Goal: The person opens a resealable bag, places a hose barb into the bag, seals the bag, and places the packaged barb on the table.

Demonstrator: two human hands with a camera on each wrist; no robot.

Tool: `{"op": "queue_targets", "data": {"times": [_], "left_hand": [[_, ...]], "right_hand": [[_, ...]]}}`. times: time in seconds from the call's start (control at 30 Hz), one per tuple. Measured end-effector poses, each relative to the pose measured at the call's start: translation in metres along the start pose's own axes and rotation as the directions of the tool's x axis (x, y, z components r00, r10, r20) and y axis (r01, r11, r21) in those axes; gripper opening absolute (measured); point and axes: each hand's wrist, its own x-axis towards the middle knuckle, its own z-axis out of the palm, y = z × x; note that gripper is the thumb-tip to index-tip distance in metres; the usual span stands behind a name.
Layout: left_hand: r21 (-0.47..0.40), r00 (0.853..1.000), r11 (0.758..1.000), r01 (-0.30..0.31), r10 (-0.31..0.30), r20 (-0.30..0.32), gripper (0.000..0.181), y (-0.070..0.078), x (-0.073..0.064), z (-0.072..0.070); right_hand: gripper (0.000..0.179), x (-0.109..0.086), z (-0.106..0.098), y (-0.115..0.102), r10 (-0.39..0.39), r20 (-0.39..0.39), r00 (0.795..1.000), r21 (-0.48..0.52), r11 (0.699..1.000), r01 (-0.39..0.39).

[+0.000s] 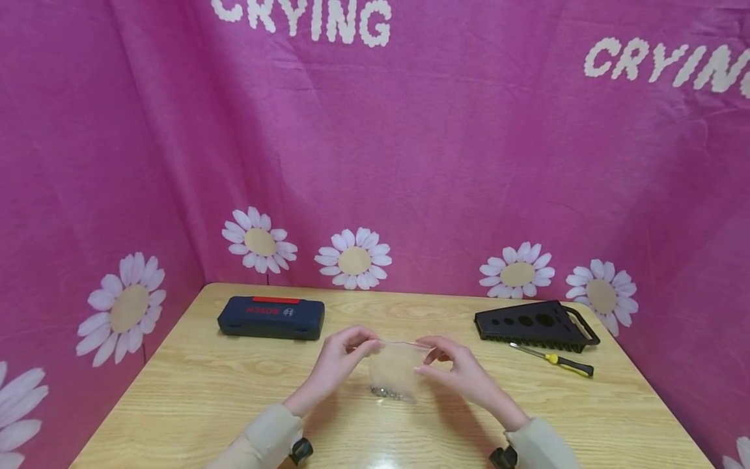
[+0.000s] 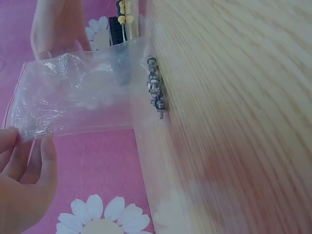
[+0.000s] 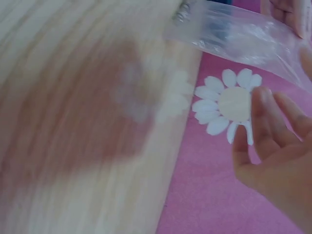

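A small clear zip bag (image 1: 394, 368) hangs upright just above the table, with several small metal fittings (image 2: 155, 87) gathered along its bottom. At the bag's top left corner, my left hand (image 1: 344, 355) pinches the edge between thumb and fingers. My right hand (image 1: 459, 371) is at the top right side, its fingers by the upper edge. In the right wrist view its thumb (image 3: 241, 146) stands apart from the fingers, with nothing seen between them. Whether a fingertip there grips the plastic is hard to see.
A dark blue Bosch case (image 1: 272, 319) lies at the back left of the wooden table (image 1: 234, 404). On the right are a black slotted tool holder (image 1: 536, 326) and a yellow and black screwdriver (image 1: 553, 359). A pink curtain (image 1: 422, 163) hangs behind.
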Motion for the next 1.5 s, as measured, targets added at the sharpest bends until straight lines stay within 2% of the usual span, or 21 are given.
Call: {"op": "queue_targets", "data": {"times": [0.13,0.23,0.4,0.53,0.73,0.93,1.07,1.2,1.37,1.5], "left_hand": [[-0.046,1.0,0.999,0.001,-0.001,0.015,0.016,0.002,0.0,0.001],[-0.061,1.0,0.998,0.0,0.0,0.012,0.017,0.004,0.0,0.001],[-0.08,1.0,0.997,0.003,-0.003,-0.003,0.016,0.007,0.0,0.001],[-0.092,1.0,0.996,-0.007,0.008,0.006,0.017,0.01,0.001,0.002],[-0.101,0.999,0.994,-0.039,0.04,0.009,0.017,0.014,0.001,0.004],[-0.133,1.0,0.991,0.012,-0.016,-0.022,0.015,0.021,-0.001,0.004],[-0.151,0.999,0.988,0.021,-0.027,-0.039,0.016,0.025,-0.001,0.0],[-0.152,0.998,0.988,0.033,-0.04,-0.046,0.017,0.024,-0.003,-0.004],[-0.16,0.998,0.985,0.065,-0.065,0.003,0.021,0.019,-0.007,-0.006],[-0.172,0.993,0.978,0.118,-0.111,0.05,0.023,0.018,-0.016,-0.008]], "right_hand": [[0.027,-0.001,0.008,0.004,0.021,0.067,0.998,-0.011,1.0,-0.02],[0.015,-0.002,0.011,0.006,0.038,0.029,0.999,-0.023,0.999,-0.037],[0.01,-0.002,0.011,0.006,0.041,-0.059,0.997,-0.048,0.998,-0.043],[0.008,-0.003,0.011,0.006,0.038,-0.057,0.998,-0.022,0.999,-0.039],[0.016,-0.008,0.016,0.007,0.048,0.045,0.998,0.001,0.999,-0.048],[0.019,-0.013,0.018,0.009,0.043,0.151,0.988,0.01,0.999,-0.045],[0.01,-0.015,0.019,0.009,0.041,0.174,0.984,0.04,0.998,-0.048],[0.006,-0.017,0.021,0.008,0.01,0.176,0.984,0.033,0.999,-0.016],[0.008,-0.024,0.021,0.007,-0.048,0.212,0.976,0.053,0.998,0.037],[0.01,-0.033,0.021,0.002,-0.046,0.315,0.948,0.123,0.992,0.008]]}}
